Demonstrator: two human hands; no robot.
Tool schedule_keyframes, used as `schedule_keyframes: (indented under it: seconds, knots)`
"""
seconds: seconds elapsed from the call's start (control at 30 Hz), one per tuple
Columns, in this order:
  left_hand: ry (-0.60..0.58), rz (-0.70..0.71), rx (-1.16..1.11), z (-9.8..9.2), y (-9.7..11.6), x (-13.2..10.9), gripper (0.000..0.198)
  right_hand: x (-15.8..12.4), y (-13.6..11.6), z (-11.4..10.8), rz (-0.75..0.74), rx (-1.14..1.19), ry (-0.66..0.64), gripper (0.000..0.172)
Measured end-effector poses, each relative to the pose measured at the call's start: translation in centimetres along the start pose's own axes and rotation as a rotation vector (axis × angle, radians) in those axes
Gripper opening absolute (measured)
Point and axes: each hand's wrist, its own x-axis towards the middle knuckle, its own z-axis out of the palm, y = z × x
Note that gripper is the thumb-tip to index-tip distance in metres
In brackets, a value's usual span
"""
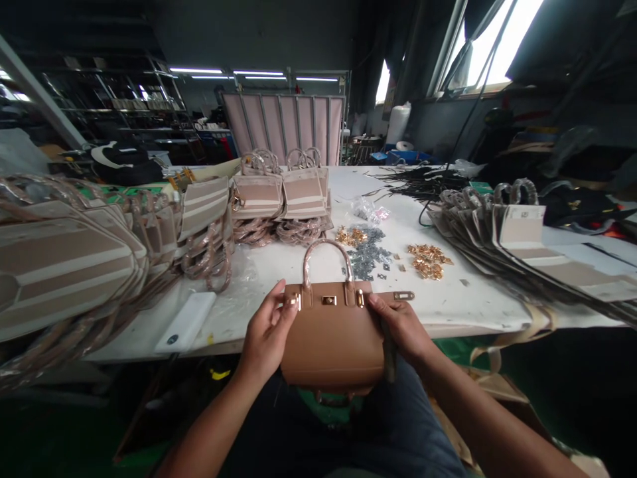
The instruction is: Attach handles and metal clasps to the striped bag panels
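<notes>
A brown handbag (333, 342) with a wrapped top handle (327, 244) is held over my lap at the table's front edge. My left hand (266, 328) grips its upper left corner, thumb by a gold fitting. At the upper right corner, my right hand (401, 325) pinches the bag beside another gold fitting. A small gold turn lock (329, 301) sits at the top middle of the front. A strap with a metal end plate (403, 295) sticks out to the right, past my right hand. The fingers behind the bag are hidden.
Gold metal parts (428, 261) and grey metal pieces (369, 255) lie in piles on the white table (478, 302). Stacked beige bag panels with wrapped handles (74, 259) stand at left, with more panels (517, 232) at right. A white flat box (186, 322) lies near the front edge.
</notes>
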Motion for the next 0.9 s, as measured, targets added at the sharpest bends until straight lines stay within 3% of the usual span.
schedule_keyframes:
  seconds: [0.17, 0.53, 0.67, 0.83, 0.9]
  knots:
    - [-0.028, -0.132, -0.178, -0.4, -0.1, -0.4, 0.075, 0.3, 0.0, -0.3, 0.044, 0.069, 0.032, 0.065]
    - [-0.033, -0.168, -0.213, -0.4, 0.1, -1.0, 0.090, 0.5, -0.6, -0.7, 0.032, -0.006, 0.023, 0.069]
    - [-0.005, -0.188, -0.253, 0.4, 0.2, -1.2, 0.081, 0.7, -0.8, -1.0, 0.021, -0.183, 0.091, 0.067]
    - [0.132, -0.275, -0.497, 2.2, 0.4, -1.9, 0.054, 0.2, -0.8, -1.9, -0.138, -0.574, 0.283, 0.059]
    - [0.123, -0.284, -0.540, 2.7, 0.7, -2.3, 0.042, -0.9, -0.8, -1.8, -0.144, -0.658, 0.268, 0.063]
